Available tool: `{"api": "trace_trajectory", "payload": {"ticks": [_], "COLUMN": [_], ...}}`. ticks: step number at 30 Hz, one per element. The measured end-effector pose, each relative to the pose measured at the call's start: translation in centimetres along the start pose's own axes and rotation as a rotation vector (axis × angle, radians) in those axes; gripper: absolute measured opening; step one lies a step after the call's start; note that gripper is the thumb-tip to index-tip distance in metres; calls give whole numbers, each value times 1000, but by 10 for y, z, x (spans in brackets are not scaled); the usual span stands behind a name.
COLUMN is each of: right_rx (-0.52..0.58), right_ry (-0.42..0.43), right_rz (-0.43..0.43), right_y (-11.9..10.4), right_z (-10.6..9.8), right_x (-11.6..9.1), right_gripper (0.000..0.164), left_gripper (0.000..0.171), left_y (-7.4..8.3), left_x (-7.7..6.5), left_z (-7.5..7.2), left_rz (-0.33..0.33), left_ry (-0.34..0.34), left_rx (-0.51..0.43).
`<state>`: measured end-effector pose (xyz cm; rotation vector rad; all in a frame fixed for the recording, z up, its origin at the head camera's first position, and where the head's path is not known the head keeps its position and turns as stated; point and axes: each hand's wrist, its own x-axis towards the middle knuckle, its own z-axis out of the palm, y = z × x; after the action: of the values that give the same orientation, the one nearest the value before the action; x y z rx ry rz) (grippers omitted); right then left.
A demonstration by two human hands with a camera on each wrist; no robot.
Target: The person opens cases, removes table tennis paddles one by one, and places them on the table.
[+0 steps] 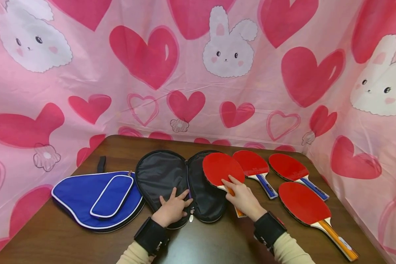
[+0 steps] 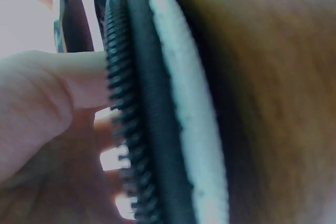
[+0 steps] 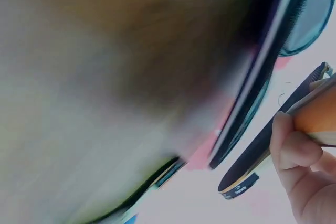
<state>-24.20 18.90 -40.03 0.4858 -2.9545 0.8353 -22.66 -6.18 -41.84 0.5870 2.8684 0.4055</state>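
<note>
A paddle case (image 1: 159, 170) lies unzipped and spread flat on the table, its two black inner halves facing up. My left hand (image 1: 172, 209) rests on the left half with fingers spread. In the left wrist view the thumb lies beside the case's toothed zipper (image 2: 119, 77). Over the right half, my right hand (image 1: 245, 198) grips a red table tennis paddle (image 1: 222, 167) by its orange-striped handle, index finger laid along the blade. The right wrist view shows fingers around that orange handle (image 3: 317, 114), with the dark edge of the blade beyond. A metal zipper pull (image 1: 191, 216) hangs at the case's near end.
A closed blue case (image 1: 74, 198) with white piping lies at the left. Two red paddles with blue handles, one nearer (image 1: 250, 162) and one farther right (image 1: 287, 167), lie right of the hands. Another paddle (image 1: 304, 202) with a yellow-orange handle lies before them. Pink cloth (image 1: 191, 80) surrounds the table.
</note>
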Motion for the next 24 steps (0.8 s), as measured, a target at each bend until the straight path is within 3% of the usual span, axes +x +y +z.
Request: {"api": "trace_trajectory", "payload": {"ticks": [11, 18, 24], "right_rx": [-63, -69, -55], "right_ry": [-95, -99, -155], "right_rz": [-21, -81, -159], "right_y": [47, 66, 85], "right_z": [-11, -21, -30], "right_x": [-71, -93, -98], "right_gripper": [46, 48, 49], "left_gripper": [44, 44, 43], "left_y": [1, 3, 2], "left_x": [-1, -1, -1], "left_z": [-1, 0, 1], "left_rz": [-9, -9, -3], "left_ry": [3, 0, 10], "left_rx": [23, 20, 18]}}
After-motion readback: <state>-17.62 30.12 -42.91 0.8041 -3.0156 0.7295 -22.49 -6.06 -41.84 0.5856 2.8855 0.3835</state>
